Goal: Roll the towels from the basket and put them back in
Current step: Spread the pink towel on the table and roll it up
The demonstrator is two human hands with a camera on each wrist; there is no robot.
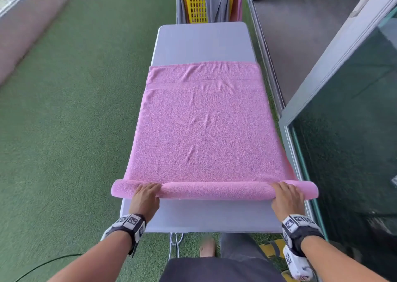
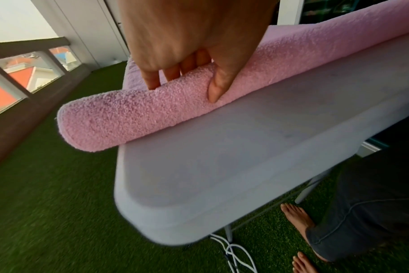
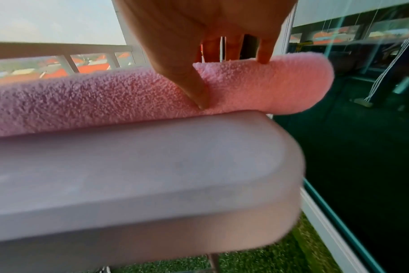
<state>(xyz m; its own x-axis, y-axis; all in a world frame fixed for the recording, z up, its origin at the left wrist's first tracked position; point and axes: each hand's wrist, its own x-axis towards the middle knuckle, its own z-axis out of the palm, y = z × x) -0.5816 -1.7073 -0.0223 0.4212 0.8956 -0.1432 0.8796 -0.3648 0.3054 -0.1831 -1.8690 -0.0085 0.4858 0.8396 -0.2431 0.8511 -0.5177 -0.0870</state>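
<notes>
Pink towel (image 1: 204,131): spread along the worktop (image 1: 202,43), near edge wound into a thin roll (image 1: 214,190) nearest the person; its ends overhang both worktop sides.
Left hand (image 1: 146,198): fingers over, thumb under the roll's left part, gripping it to keep the winding tight.
Right hand (image 1: 286,198): same grip on the roll's right part, probably so both ends advance evenly.
Yellow basket (image 1: 194,4): beyond the worktop's far end, grey towels (image 1: 216,2) draped over it.
Obstruction: none between the roll and the towel's far edge.

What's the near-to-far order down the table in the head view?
Bare table edge → left hand and right hand gripping the rolled end of the pink towel → flat unrolled towel → bare tabletop → yellow basket draped with grey towels.
</notes>
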